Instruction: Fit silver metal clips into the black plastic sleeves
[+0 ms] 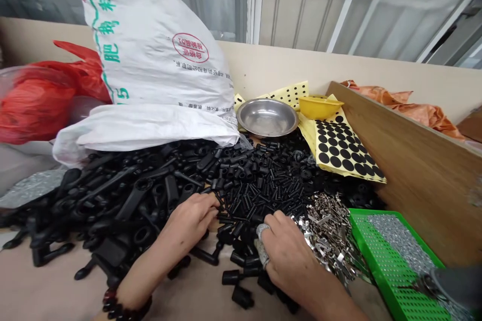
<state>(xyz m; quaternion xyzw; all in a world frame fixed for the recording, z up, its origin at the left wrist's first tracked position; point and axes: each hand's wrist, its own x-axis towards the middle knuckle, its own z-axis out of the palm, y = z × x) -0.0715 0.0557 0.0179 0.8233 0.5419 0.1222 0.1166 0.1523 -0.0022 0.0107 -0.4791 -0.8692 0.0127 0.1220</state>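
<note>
My left hand [194,216] reaches into the pile where black crank handles [139,195] meet small black parts. Its fingers are bent together, and whatever lies under the tips is hidden. My right hand [284,248] is closed over short black cylinders [244,261], its fingertips out of sight beneath it. Greyish tape [262,233] wraps some of its fingers. Between and beyond both hands lie many black springs or screws [256,193]. Just right of my right hand is a heap of shiny metal clips [327,230].
A white woven sack [161,55] leans behind the pile. Behind are a steel bowl [268,118], a yellow bowl [320,106] and sheets of black round stickers [344,148]. At right, a green tray [384,261] holds small metal pieces beside a dark tool [455,283] and wooden board [425,170].
</note>
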